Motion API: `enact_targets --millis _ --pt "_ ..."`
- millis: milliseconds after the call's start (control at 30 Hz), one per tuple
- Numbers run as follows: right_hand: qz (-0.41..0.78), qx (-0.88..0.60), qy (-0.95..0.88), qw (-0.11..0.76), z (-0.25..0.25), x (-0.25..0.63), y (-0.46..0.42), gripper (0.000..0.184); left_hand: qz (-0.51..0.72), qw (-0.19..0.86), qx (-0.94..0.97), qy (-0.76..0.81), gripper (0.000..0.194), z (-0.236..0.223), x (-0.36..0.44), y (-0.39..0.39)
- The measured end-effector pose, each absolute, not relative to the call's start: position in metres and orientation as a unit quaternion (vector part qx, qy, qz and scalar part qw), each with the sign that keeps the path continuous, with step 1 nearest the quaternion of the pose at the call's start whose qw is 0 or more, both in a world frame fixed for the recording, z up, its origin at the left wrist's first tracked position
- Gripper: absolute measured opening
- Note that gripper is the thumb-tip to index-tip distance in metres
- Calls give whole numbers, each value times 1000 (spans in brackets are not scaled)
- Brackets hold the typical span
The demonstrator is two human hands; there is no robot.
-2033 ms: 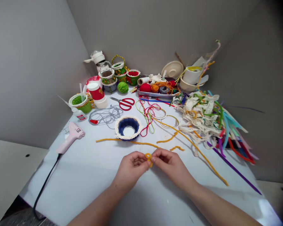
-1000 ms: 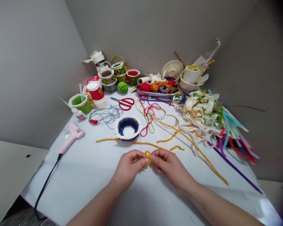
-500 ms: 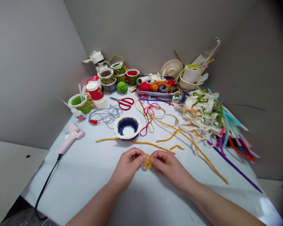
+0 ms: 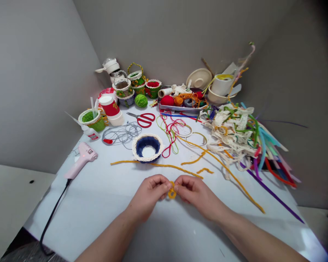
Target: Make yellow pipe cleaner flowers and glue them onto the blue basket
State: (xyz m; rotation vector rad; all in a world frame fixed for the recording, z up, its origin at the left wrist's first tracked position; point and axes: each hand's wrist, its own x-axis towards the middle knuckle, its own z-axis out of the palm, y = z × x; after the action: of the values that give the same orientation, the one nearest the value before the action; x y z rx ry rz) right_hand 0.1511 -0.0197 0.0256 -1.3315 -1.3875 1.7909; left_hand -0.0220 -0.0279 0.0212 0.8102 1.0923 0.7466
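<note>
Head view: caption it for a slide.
Left hand and right hand pinch a small looped mustard-yellow yarn piece in front of a round navy-blue bowl with white lacy rim.

Head-worn view; forward and downward

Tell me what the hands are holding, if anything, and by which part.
A small looped yellow cord: the left hand pinches its left side and the right hand its right side, both at its upper part in the picture.

Pale tabletop (image 4: 109, 218):
Left edge: pink glue gun (image 4: 83, 156)
Far edge: metal tray (image 4: 182, 108)
Right edge: purple strip (image 4: 273, 194)
Between edges: blue bowl (image 4: 140, 147), scissors (image 4: 138, 116)
</note>
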Motion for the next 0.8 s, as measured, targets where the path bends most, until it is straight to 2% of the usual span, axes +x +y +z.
enact_targets --millis 267,400,500,633,800 --pt "657 -476 -537 230 23 154 -22 22 329 714 375 491 23 19 -21 -28" --pt "657 -471 -549 214 23 156 -21 24 302 675 430 518 19 23 -21 -26" --pt "645 -486 -542 233 25 156 -18 24 312 644 443 539 21 26 -21 -25" --pt "616 -511 -541 259 27 156 -16 25 322 654 428 534 24 26 -21 -25" --pt "614 -496 -563 246 25 155 -18 26 297 639 442 555 21 24 -20 -26"
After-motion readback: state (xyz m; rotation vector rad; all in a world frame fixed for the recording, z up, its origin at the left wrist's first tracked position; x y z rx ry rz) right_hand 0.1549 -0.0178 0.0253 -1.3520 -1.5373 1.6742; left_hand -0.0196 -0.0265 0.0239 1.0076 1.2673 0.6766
